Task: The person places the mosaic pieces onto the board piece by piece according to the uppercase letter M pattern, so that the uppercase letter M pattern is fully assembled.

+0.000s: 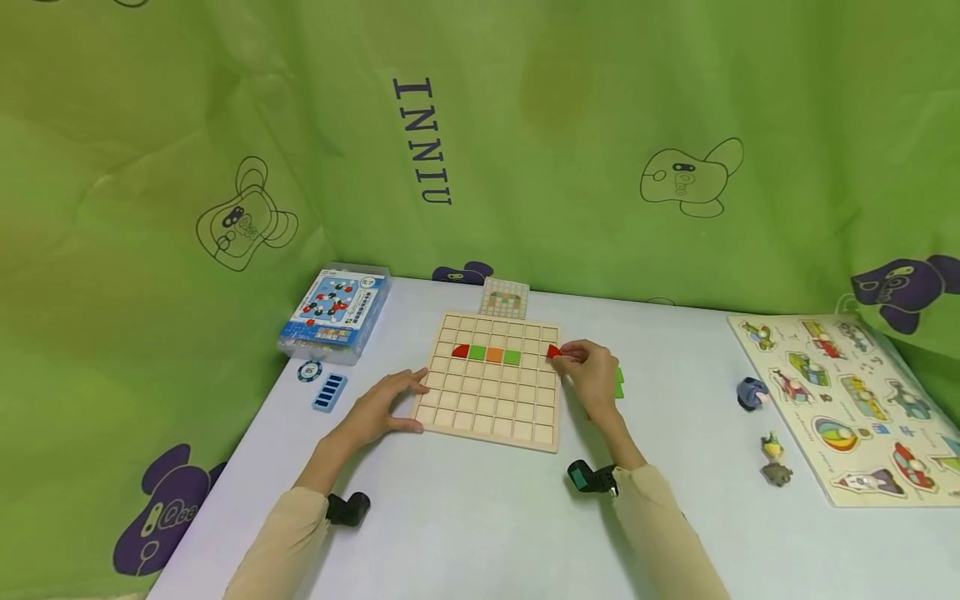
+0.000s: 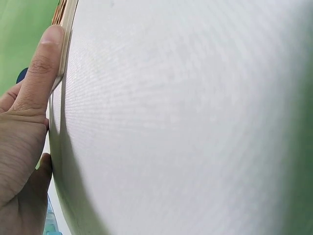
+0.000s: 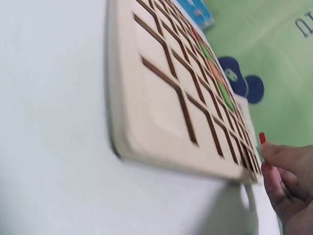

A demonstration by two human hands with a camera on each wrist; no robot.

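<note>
A wooden grid board (image 1: pixel 487 440) lies on the table. One of its rows holds a red quarter-round tile (image 1: pixel 461 352), a green tile (image 1: pixel 477 353), an orange tile (image 1: pixel 494 355) and another green tile (image 1: pixel 512 357), side by side. My right hand (image 1: pixel 594 375) pinches a red tile (image 1: pixel 553 352) between thumb and fingertips, over the board's right edge. At the left edge, my left hand (image 1: pixel 378 412) touches the board with spread fingers; its straight thumb (image 2: pixel 41 73) lies along the frame. Behind my right hand, green tiles (image 1: pixel 619 383) show partly.
A small pattern card (image 1: pixel 505 289) lies beyond the board. A boxed kit (image 1: pixel 333 312), a round chip (image 1: pixel 310 371) and a blue slotted piece (image 1: pixel 330 392) are at left. Small figures (image 1: pixel 752 393) and a picture puzzle board (image 1: pixel 813 454) lie at right.
</note>
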